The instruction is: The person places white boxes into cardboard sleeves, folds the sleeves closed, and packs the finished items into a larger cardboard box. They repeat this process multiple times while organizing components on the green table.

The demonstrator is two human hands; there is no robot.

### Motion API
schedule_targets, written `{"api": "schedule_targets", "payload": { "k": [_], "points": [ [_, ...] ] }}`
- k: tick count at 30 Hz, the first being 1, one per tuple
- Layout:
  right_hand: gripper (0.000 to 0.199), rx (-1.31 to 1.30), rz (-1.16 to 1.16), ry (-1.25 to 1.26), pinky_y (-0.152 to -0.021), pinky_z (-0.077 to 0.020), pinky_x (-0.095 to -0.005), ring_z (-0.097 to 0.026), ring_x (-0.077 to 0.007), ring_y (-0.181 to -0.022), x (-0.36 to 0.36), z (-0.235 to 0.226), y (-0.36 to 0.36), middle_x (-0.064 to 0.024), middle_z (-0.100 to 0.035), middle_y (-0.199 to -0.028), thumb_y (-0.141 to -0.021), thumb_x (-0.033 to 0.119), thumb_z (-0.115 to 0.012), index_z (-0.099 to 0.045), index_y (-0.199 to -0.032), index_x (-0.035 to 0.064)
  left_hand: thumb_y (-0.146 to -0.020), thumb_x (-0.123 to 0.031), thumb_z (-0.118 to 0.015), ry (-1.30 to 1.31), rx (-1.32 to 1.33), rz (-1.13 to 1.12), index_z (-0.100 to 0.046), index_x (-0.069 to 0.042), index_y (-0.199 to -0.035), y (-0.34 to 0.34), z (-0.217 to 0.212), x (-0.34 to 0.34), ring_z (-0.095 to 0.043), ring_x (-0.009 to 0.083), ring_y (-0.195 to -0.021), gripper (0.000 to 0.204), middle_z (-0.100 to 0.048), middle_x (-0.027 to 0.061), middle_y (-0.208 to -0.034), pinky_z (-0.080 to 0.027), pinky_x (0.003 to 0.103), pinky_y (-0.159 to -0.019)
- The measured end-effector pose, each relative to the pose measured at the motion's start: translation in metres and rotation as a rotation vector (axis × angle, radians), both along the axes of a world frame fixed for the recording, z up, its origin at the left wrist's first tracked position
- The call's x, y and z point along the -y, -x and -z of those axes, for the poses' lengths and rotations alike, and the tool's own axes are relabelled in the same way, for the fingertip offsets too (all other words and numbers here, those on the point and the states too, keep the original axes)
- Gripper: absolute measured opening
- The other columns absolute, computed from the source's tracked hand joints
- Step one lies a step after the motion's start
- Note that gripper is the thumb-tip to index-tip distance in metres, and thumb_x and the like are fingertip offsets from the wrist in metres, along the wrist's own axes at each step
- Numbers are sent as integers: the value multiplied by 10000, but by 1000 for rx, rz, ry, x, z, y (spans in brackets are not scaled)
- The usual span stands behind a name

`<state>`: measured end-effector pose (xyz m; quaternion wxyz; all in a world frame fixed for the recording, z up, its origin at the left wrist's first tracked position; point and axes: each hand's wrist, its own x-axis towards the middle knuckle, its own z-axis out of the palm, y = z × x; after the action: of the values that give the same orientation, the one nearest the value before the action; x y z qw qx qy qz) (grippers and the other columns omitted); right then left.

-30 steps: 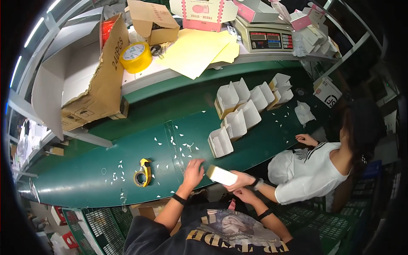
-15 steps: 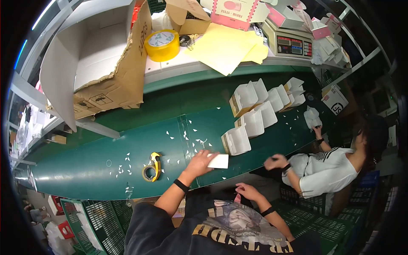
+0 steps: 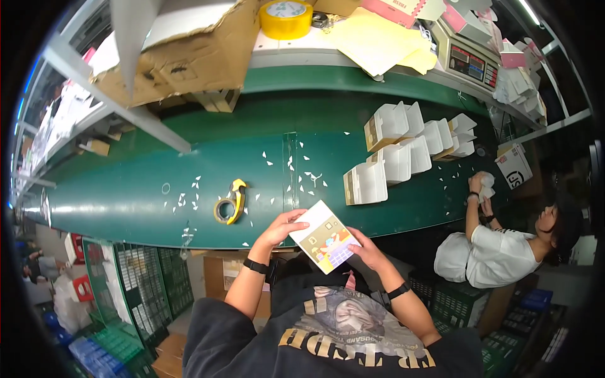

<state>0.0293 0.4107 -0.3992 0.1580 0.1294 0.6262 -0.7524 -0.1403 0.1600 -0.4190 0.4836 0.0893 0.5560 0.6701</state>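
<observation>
Over the near edge of the green bench I hold a small printed carton, tilted, with a colourful cartoon picture on a white-topped face. My left hand grips its left side, thumb on the front. At its right edge, my right hand is closed on it, thumb in front. Whether the carton is flat or has depth is hard to tell. To the left on the bench lies a yellow and black tape dispenser. Several white open-topped boxes stand in two rows beyond my right hand.
Small white scraps dot the green bench. A large cardboard box, a yellow tape roll, yellow paper and a digital scale stand along the back shelf. At right, a co-worker handles something white.
My left hand has drawn the carton toward me and turned its printed face up. My right hand has come up and taken its other side. The view has shifted; the co-worker's hands are together.
</observation>
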Motion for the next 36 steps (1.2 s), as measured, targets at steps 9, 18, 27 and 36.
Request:
{"api": "schedule_targets", "payload": {
  "k": [9,18,27,36],
  "points": [
    [575,75,100,93,-992,-393,-312,-519,-166,-1137,-4,16,-83,-79,-556,-1219,-825,184,-612,-420,-1335,-1,-879,-190,-674,149,-52,-443,-447,36,-1337,-126,-5,-18,-543,198,-1115,559,-571,128,-1217,-410,329,-988],
    [614,186,55,345,-988,-413,-316,-518,-176,-1155,41,48,-148,-104,-555,-1223,-818,142,-667,-384,-1346,7,-852,-188,-702,48,126,-698,-352,-15,-1383,-268,39,12,-542,185,-1109,659,-538,122,-1234,-476,321,-902],
    [502,458,-526,164,-958,-448,-336,-546,-206,-1134,114,99,-170,-102,-579,-1204,-902,205,-627,-431,-1327,23,-828,-235,-719,96,356,-688,-352,-62,-1378,-353,59,118,-574,191,-1062,684,-517,95,-1262,-522,357,-839],
    [269,548,-485,-364,-833,-503,-304,-644,-161,-895,147,215,-279,-86,-682,-945,-938,208,-585,-594,-1157,52,-866,-238,-640,621,215,-846,-532,-17,-1259,-351,286,362,-637,187,-925,464,-666,93,-1015,-521,317,-774]
  ]
}}
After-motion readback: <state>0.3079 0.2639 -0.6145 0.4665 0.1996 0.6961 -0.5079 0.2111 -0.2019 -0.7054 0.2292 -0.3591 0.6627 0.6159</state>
